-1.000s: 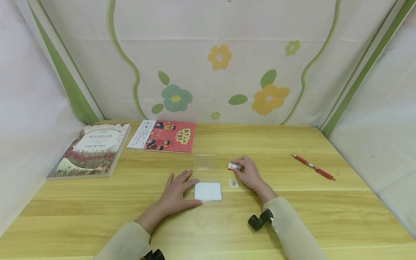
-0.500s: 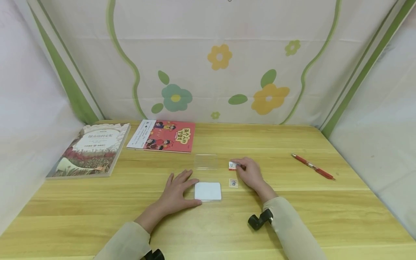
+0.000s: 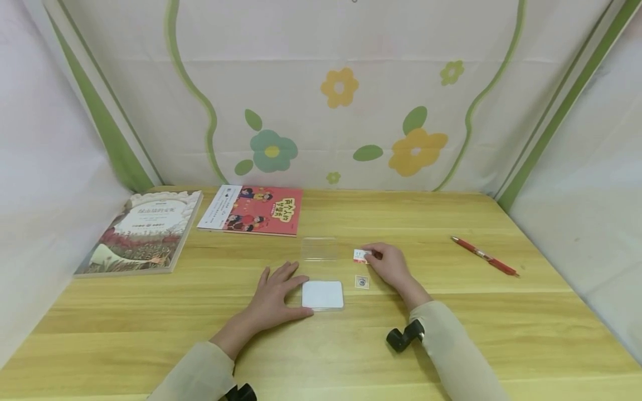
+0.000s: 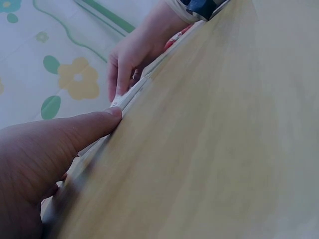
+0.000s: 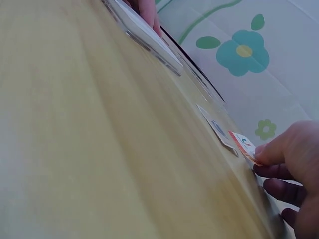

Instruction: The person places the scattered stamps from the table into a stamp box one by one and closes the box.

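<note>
Wooden table [image 3: 341,356] bears pen [image 3: 484,256], books [image 3: 252,210] [image 3: 140,233], case (white-topped) [image 3: 322,294].

The small card [image 3: 360,255] looks papery, the table [image 3: 321,356] smooth wood.

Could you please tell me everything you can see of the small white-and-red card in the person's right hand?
The small white paper-like card looks thin and rectangular, with an orange-red strip along the edge nearer the person and a printed mark too small to read. The person's bare right hand pinches its right end, hiding part of it. It is just beyond the small square cream card with a grey-blue picture, over the pale wooden table; whether it touches the wood is unclear.
</note>
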Available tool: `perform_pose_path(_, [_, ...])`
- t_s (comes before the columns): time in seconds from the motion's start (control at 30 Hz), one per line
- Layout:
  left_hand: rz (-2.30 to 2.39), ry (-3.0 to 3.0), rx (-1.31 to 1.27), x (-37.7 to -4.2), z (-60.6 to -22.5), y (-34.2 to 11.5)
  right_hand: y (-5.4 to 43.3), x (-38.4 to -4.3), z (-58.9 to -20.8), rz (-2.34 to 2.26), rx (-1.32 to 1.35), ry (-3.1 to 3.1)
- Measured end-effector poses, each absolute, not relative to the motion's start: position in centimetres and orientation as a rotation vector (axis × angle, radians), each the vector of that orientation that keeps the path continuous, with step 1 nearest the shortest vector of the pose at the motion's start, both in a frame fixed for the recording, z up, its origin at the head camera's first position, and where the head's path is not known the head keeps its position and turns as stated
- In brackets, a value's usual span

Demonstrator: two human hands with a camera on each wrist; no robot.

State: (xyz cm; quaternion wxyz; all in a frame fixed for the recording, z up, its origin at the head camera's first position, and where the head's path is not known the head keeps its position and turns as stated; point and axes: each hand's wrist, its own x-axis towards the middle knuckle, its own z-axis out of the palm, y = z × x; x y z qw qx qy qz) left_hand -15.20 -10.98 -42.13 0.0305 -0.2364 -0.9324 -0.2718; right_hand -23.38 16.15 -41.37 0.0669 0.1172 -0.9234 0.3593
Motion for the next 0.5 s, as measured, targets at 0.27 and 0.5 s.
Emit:
perform_pose_path(0.27, [-0.843,-2.871,-0.733,-15.2,-42.1,-10.9,16.2,-23.6,-40.9,1.292,0.292,-2.775])
perform_pose_path(0.5, [-0.831,-2.862,-0.729,-15.3,-42.3,-11.0,15.2,-22.9,-39.5,1.496,0.324,-2.676])
